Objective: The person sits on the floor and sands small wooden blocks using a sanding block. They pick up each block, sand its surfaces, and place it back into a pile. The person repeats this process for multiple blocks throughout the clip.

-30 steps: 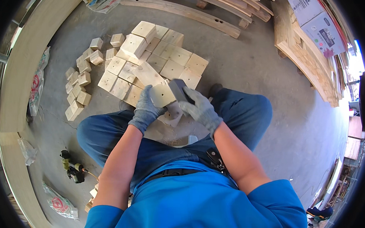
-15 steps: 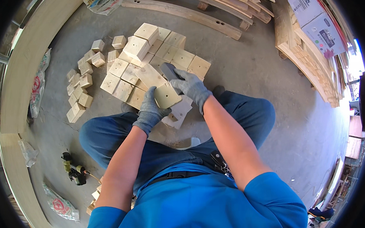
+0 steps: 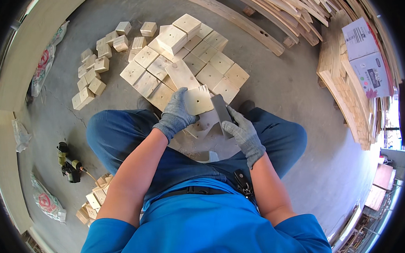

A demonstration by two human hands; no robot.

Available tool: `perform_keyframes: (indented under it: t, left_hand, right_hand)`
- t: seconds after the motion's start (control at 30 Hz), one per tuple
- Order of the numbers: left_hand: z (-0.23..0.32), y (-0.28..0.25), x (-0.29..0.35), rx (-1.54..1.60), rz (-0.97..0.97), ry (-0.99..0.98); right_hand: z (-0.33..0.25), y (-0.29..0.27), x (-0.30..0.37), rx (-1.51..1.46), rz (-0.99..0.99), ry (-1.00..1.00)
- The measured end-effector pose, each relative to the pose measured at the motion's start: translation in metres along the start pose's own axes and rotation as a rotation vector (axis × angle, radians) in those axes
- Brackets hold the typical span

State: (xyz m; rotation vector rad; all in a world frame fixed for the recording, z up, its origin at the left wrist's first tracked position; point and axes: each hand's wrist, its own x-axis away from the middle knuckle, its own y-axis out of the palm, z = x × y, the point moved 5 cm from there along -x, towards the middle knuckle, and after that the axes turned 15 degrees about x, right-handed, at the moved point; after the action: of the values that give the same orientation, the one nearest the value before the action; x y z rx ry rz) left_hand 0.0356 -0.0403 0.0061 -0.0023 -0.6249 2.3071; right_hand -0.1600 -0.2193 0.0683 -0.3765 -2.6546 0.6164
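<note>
My left hand [image 3: 177, 113], in a grey knit glove, is closed round a square wooden block [image 3: 198, 100] with a small hole in its face. My right hand [image 3: 245, 136], gloved the same way, grips a dark grey sanding block [image 3: 221, 113]. The sanding block stands steeply along the right edge of the wooden block; whether they touch is hard to tell. Just beyond the hands, a flat wooden piece [image 3: 181, 75] lies on rows of square blocks [image 3: 154, 67]. Two further blocks [image 3: 172, 38] are set on top of those rows. Below the held block, a pale board [image 3: 207, 124] is partly hidden.
Smaller blocks [image 3: 91, 76] lie on the floor at the left. A nail gun [image 3: 69, 166] with a hose rests by my left knee, near more blocks [image 3: 95, 199]. Stacked planks [image 3: 292, 9] and a cardboard box [image 3: 367, 60] stand at the far right.
My right hand has drawn the sanding block from the wooden block's far edge toward me and to the right, turning it steeper. My left hand keeps its hold. The whole view has shifted slightly.
</note>
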Motion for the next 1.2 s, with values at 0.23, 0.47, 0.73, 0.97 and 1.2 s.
perform_keyframes:
  t: [0.23, 0.47, 0.73, 0.97, 1.2]
  left_hand:
    - [0.0, 0.003, -0.002, 0.012, 0.004, 0.022]
    - [0.002, 0.003, -0.004, 0.082, -0.008, 0.005]
    - [0.0, 0.001, 0.0, 0.049, -0.002, 0.014]
    - [0.006, 0.001, -0.001, 0.092, 0.006, -0.001]
    - [-0.002, 0.004, -0.004, 0.117, 0.038, 0.069]
  right_hand:
    - [0.003, 0.008, -0.035, -0.102, 0.025, 0.041]
    - [-0.038, -0.003, -0.134, -0.145, -0.045, 0.026]
    - [-0.008, 0.001, -0.088, -0.198, 0.04, 0.095]
    - [0.033, -0.009, -0.01, -0.5, 0.044, 0.21]
    - [0.062, -0.014, -0.008, -0.62, 0.159, 0.228]
